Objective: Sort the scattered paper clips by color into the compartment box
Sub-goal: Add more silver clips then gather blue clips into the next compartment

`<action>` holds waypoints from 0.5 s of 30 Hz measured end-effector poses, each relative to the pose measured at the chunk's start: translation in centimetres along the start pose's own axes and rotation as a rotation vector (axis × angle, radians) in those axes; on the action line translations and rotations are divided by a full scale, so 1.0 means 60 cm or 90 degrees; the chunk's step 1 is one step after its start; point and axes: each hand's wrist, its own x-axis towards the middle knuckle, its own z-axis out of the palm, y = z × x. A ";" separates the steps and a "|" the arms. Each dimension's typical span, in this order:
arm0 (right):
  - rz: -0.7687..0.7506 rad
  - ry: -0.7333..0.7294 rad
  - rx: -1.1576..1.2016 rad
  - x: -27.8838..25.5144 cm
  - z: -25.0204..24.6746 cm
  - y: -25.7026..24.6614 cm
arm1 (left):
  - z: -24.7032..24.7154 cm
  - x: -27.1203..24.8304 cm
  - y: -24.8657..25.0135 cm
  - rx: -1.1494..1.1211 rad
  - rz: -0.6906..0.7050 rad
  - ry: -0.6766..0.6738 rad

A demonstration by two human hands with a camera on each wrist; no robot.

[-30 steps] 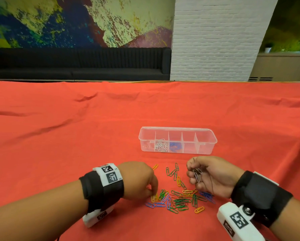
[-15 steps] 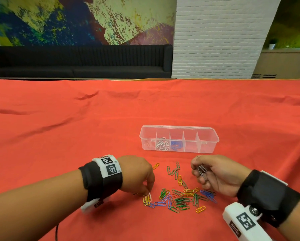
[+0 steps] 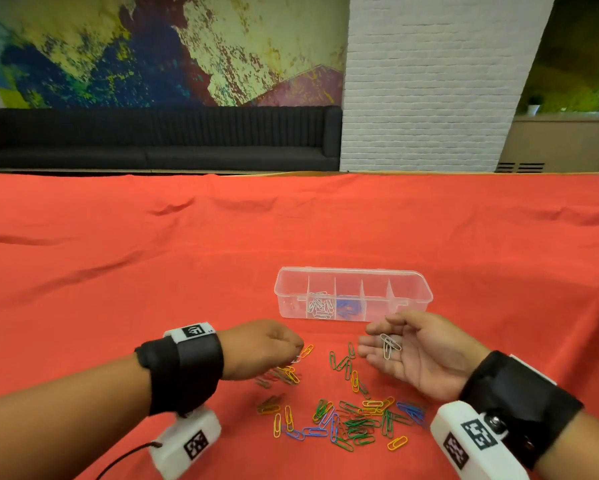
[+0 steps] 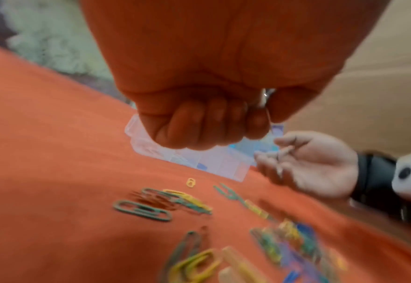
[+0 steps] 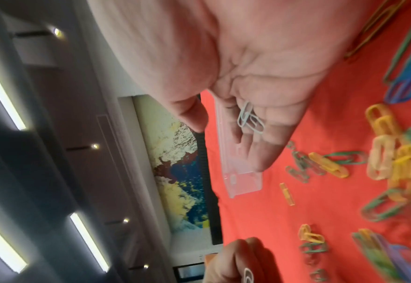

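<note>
A clear compartment box [image 3: 409,295] lies on the red cloth, with white clips [image 3: 318,308] in one cell and blue clips [image 3: 348,307] in the cell to its right. Loose coloured paper clips [image 3: 355,424] are scattered in front of it. My left hand [image 3: 296,352] hovers over the left part of the scatter and pinches a white clip [image 4: 265,104] between thumb and forefinger. My right hand [image 3: 377,337] is turned palm up just in front of the box, fingers relaxed, with a few white clips [image 5: 249,119] lying on them.
The red cloth [image 3: 152,271] covers the whole table, with wrinkles at the far left. A small group of yellow and green clips [image 3: 284,374] lies under my left hand. A dark sofa and a white brick pillar stand beyond the table.
My right hand has uncurled from round its white clips and now lies palm up. My left hand has lifted off the pile with a white clip and moved toward the right hand.
</note>
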 end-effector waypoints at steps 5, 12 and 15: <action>-0.030 -0.038 0.061 0.021 0.015 -0.026 | -0.021 0.035 0.022 -0.311 -0.110 0.181; -0.064 -0.002 0.024 0.066 0.050 -0.063 | -0.059 0.095 0.022 -0.510 -0.141 0.241; -0.077 0.031 0.012 0.094 0.069 -0.082 | -0.074 0.123 0.026 -0.611 -0.157 0.246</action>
